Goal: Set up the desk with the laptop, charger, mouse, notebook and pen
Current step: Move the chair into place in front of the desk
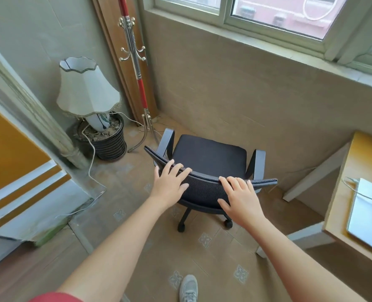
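The head view looks down on a black office chair (209,162) standing on the tiled floor (202,247), well apart from the table (355,171) at the right edge. The left hand (169,182) lies on the top edge of the chair's backrest, its fingers (180,168) spread and draped over the rim. The right hand (239,197) rests just beside it on the same rim, fingers (228,182) curled over the top and the thumb against the back face. Neither hand is clenched; both hold the backrest loosely.

On the table, a closed silver laptop (368,216) lies flat near the front edge, with a thin white cable (363,195) looping across it, likely the charger lead. The mouse, notebook and pen are not visible in this view.

The step in hand looks like moving the chair toward the table. To do it well, the person should keep both hands on the rim for even steering, roll the chair on its wheels rather than lift it, and turn it so the seat faces the table. The near table leg (315,175) stands in the path, and the lamp (87,90) cord trailing on the floor at the left should stay clear of the wheels.
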Available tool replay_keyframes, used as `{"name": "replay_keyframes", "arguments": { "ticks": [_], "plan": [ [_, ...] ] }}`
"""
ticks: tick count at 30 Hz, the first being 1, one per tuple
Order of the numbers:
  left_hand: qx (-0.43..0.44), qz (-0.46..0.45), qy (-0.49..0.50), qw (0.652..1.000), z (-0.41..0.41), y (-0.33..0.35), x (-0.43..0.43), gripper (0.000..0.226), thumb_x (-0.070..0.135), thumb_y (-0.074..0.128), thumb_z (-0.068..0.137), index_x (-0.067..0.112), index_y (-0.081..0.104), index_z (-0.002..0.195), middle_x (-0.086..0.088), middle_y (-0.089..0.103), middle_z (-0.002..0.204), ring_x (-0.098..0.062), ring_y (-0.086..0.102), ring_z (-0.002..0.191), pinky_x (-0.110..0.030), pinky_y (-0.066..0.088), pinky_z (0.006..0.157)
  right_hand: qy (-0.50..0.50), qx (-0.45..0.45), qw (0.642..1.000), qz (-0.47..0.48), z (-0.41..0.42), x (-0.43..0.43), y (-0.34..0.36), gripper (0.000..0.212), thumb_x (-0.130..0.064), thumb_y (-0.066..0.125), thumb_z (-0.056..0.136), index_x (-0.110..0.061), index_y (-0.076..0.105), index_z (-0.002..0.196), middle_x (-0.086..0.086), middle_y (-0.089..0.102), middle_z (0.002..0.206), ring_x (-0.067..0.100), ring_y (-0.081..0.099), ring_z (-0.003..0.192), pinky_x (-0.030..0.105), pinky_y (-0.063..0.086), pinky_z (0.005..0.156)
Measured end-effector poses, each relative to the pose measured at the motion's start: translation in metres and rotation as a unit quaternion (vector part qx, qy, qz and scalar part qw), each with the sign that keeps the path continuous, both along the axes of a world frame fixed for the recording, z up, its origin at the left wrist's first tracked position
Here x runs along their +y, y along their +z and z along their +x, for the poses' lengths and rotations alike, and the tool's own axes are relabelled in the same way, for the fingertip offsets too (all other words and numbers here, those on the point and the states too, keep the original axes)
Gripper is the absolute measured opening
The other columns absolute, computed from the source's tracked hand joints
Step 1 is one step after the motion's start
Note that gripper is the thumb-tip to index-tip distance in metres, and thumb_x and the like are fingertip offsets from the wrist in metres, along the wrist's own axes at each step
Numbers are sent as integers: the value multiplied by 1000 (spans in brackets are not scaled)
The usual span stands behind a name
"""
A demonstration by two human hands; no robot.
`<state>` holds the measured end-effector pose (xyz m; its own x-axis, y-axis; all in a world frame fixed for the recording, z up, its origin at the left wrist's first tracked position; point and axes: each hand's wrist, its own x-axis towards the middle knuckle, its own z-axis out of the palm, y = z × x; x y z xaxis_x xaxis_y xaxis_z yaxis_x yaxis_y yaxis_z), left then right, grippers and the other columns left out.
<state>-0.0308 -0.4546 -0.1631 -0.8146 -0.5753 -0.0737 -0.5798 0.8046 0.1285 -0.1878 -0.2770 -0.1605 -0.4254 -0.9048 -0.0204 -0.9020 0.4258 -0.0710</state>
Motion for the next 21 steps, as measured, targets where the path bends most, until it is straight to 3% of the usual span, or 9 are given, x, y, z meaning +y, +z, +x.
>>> {"name": "replay_keyframes", "arguments": {
  "ticks": [5,10,16,21],
  "plan": [
    [14,-6,3,1000,55,-1,64,48,44,36,99,35,31,145,4,30,152,-24,12,145,-55,7,114,1,-5,999,-32,45,59,-5,51,-43,55,89,-20,47,133,2,57,126,27,50,118,50,35,105],
    [62,-10,12,998,112,-12,140,43,39,49,95,29,47,137,-1,47,140,-31,27,140,-53,18,112,3,-9,996,-89,97,128,-12,39,-39,58,89,-21,56,124,1,62,118,26,56,112,52,37,103],
    [124,-12,56,991,182,-20,245,42,43,40,92,28,55,128,-2,55,129,-34,37,133,-52,30,107,0,-24,989,-147,160,214,-17,29,-39,50,93,-23,59,115,-2,64,109,24,57,104,51,37,104],
    [129,-9,36,991,238,-21,307,36,20,59,91,33,55,124,4,59,121,-28,43,130,-59,23,108,-5,-47,982,-183,207,283,-15,29,-42,39,94,-25,61,103,-6,61,96,20,54,92,47,37,102]
  ]
}}
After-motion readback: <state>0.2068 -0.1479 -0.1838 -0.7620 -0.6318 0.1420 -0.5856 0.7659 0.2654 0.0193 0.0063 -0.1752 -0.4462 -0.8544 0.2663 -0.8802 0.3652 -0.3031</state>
